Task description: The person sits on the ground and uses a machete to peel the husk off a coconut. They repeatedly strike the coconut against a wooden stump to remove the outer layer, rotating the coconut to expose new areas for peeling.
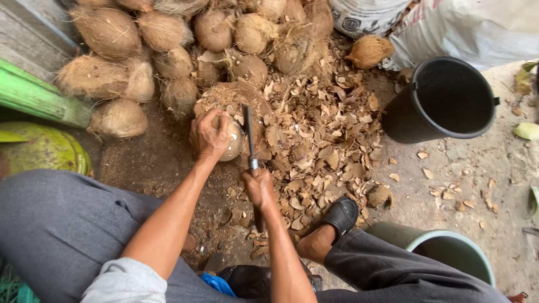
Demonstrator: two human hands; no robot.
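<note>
Grey trousers [62,224] — white sacks [477,28] beyond coconuts [168,33]

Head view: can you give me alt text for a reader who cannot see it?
Seen from above, the left hand steadies a pale, partly peeled coconut on the ground while the right hand holds a long dark metal blade against it. Brown shell chips, a husked coconut pile and a black plastic bucket surround them.
</note>
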